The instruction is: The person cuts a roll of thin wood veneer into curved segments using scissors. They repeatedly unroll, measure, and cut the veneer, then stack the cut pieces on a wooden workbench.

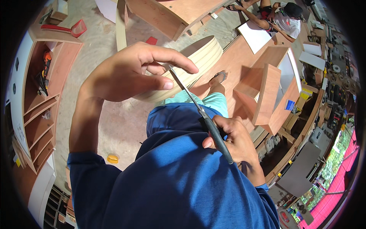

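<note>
My right hand (240, 139) is closed around the black grip of a long, thin tool with a narrow metal blade (191, 98); seen edge-on, its exact kind does not show. The tool slants up and to the left across my body. Its tip reaches the gap beneath the index finger of my left hand (131, 72), whose thumb and index finger are apart and hold nothing I can see; whether a curled finger touches the tip is unclear. Behind this hand, a large coil of pale wood-coloured strip (207, 57) stands on the floor.
At left is a wooden cabinet (66, 63) with a red dustpan-like tool (78, 28) on it. Wooden box parts (267, 95) stand to the right, a cabinet body (183, 13) ahead. A yellow object (113, 158) lies on the floor. Another person (284, 21) sits at far right.
</note>
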Demonstrator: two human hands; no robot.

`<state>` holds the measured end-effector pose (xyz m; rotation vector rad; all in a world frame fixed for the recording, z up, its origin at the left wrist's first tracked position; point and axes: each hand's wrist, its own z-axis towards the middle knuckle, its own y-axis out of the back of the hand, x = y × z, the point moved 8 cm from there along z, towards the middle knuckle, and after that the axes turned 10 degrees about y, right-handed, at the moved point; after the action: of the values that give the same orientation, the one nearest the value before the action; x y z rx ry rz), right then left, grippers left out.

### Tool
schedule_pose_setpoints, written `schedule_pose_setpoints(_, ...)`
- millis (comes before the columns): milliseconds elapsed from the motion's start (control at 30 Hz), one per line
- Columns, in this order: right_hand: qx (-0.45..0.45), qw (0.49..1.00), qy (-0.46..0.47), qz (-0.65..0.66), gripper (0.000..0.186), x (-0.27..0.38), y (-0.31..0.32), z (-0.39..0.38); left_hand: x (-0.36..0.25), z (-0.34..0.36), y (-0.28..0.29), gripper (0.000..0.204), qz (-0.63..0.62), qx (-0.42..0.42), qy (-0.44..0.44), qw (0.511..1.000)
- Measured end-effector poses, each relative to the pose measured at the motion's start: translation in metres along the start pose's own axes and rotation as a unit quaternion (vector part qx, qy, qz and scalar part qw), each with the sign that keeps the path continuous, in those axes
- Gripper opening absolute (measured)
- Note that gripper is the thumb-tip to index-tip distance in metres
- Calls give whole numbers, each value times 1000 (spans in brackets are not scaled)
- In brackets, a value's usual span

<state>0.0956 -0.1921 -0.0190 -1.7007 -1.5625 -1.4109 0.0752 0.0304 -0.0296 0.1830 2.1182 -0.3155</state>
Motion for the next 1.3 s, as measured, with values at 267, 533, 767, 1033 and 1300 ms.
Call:
schedule_pose_setpoints(267,-23,999,26,-27,53,-2,3,-2,-1,2,0,41,13,-1,13,1000)
schedule_pose_setpoints(533,-20,997,29,-75,58,-7,6,-8,3,0,-5,41,33,-1,8,999)
schedule_pose_setpoints(767,-45,998,33,14,53,-44,25,-45,-1,-8,9,41,22,-96,-75,992)
schedule_pose_setpoints(1033,-183,936,295,-62,64,24,106,26,-36,1,-37,30,189,-21,-194,962)
schedule_pose_setpoints(1300,-152,955,183,175,35,2,87,40,-48,15,-28,37,-28,-71,-189,979)
